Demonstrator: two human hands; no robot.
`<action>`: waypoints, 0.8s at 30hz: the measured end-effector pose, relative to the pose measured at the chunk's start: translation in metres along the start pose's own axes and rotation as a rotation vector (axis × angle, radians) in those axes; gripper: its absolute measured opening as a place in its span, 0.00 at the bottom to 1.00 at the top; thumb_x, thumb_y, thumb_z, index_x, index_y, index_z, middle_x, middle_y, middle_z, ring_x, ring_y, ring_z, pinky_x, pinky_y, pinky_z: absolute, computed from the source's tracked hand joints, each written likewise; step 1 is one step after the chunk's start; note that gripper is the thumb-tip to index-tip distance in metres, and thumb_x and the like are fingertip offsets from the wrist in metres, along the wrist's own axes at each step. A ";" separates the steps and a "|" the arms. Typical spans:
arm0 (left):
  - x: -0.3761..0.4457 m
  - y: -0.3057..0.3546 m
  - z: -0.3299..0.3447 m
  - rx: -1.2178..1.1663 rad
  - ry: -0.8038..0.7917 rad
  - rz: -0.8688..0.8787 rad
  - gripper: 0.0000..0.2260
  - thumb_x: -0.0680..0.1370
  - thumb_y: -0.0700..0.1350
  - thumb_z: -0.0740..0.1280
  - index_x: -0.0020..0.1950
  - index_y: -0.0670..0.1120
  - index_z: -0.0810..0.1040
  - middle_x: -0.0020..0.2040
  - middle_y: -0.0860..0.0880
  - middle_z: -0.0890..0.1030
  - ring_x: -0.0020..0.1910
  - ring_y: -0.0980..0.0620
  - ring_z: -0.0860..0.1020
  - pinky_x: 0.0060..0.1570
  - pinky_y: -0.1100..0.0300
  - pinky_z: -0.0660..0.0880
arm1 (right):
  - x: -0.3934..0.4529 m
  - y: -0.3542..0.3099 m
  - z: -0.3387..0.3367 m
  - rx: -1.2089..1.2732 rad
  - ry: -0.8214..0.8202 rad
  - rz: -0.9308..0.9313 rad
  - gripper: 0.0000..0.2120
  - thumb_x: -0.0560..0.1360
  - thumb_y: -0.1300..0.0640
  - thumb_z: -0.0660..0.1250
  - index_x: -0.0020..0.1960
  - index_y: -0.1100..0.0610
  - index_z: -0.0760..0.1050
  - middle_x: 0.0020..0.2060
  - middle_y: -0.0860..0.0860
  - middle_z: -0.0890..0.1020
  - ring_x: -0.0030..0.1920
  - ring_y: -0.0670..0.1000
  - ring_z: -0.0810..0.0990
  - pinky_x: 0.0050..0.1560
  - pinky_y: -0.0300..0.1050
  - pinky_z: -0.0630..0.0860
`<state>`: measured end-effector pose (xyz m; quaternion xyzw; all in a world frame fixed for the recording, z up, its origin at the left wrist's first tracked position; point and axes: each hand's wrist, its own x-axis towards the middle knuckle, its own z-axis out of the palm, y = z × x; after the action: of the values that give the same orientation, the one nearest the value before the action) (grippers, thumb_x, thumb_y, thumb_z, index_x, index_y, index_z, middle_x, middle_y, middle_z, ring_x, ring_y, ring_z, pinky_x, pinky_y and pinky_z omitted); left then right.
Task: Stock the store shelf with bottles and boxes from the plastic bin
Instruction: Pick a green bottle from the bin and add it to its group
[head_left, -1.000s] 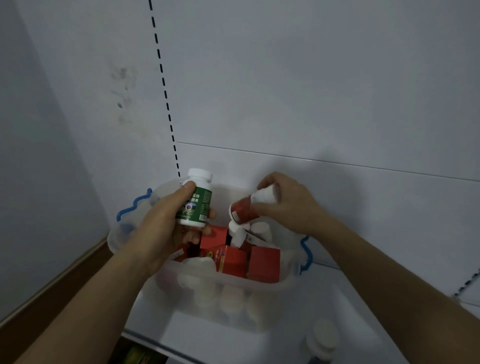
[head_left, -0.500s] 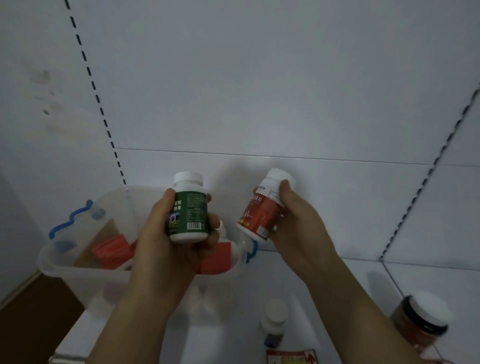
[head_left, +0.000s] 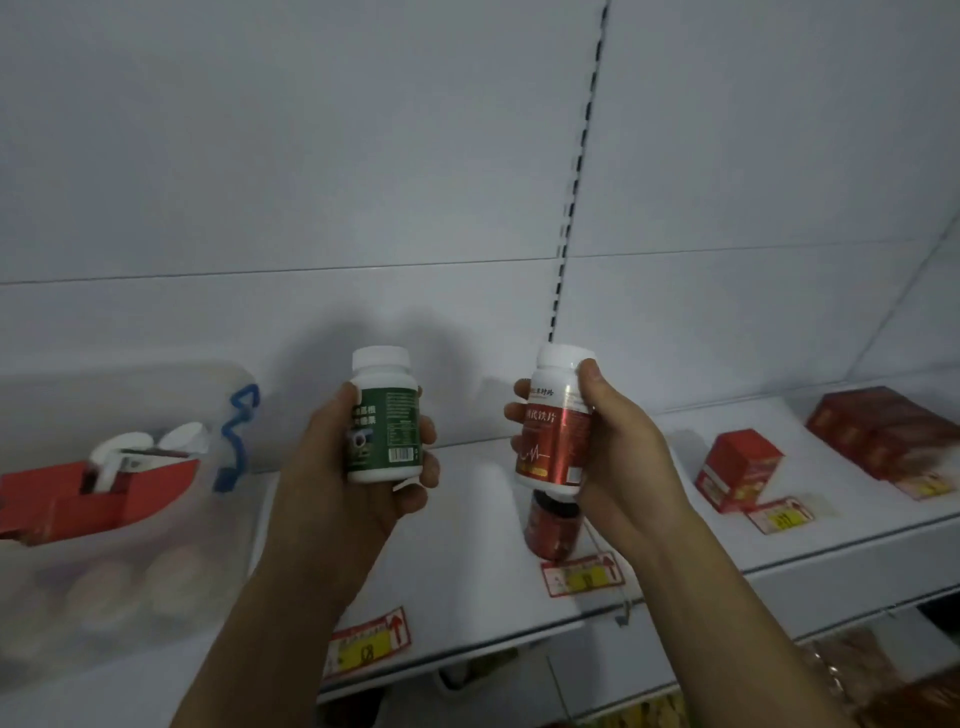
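Gripping green-labelled bottle (head_left: 385, 415) left hand (head_left: 363, 467), red-labelled bottle (head_left: 556, 421) right hand (head_left: 618, 457).

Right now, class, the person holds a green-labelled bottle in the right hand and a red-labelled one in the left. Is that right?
Not quite: the hands are swapped. The head view shows the green-labelled bottle in the left hand and the red-labelled bottle in the right hand.

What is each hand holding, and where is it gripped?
Left hand grips the green bottle round its body; right hand grips the red bottle round its body.
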<state>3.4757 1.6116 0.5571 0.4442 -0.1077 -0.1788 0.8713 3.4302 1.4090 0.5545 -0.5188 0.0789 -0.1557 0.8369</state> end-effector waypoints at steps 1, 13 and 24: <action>0.000 -0.013 0.011 -0.013 -0.011 -0.016 0.25 0.79 0.57 0.58 0.65 0.39 0.77 0.44 0.41 0.80 0.33 0.46 0.77 0.30 0.60 0.72 | -0.007 -0.006 -0.014 0.006 0.000 0.009 0.22 0.78 0.43 0.62 0.55 0.59 0.85 0.53 0.61 0.85 0.52 0.60 0.82 0.56 0.58 0.77; -0.025 -0.153 0.176 -0.048 -0.152 -0.236 0.23 0.76 0.54 0.60 0.62 0.39 0.79 0.47 0.38 0.81 0.37 0.43 0.79 0.34 0.56 0.74 | -0.096 -0.090 -0.215 0.235 0.197 0.000 0.21 0.80 0.45 0.63 0.63 0.60 0.78 0.51 0.60 0.83 0.43 0.56 0.82 0.47 0.52 0.80; -0.040 -0.271 0.329 -0.057 -0.411 -0.424 0.24 0.75 0.55 0.63 0.63 0.40 0.81 0.46 0.39 0.81 0.35 0.44 0.79 0.32 0.56 0.76 | -0.182 -0.172 -0.371 0.222 0.468 -0.096 0.22 0.76 0.42 0.66 0.55 0.59 0.84 0.45 0.59 0.82 0.41 0.55 0.81 0.46 0.53 0.77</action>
<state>3.2666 1.2393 0.5266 0.3866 -0.1814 -0.4459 0.7866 3.1193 1.0876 0.5358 -0.3767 0.2280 -0.3189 0.8393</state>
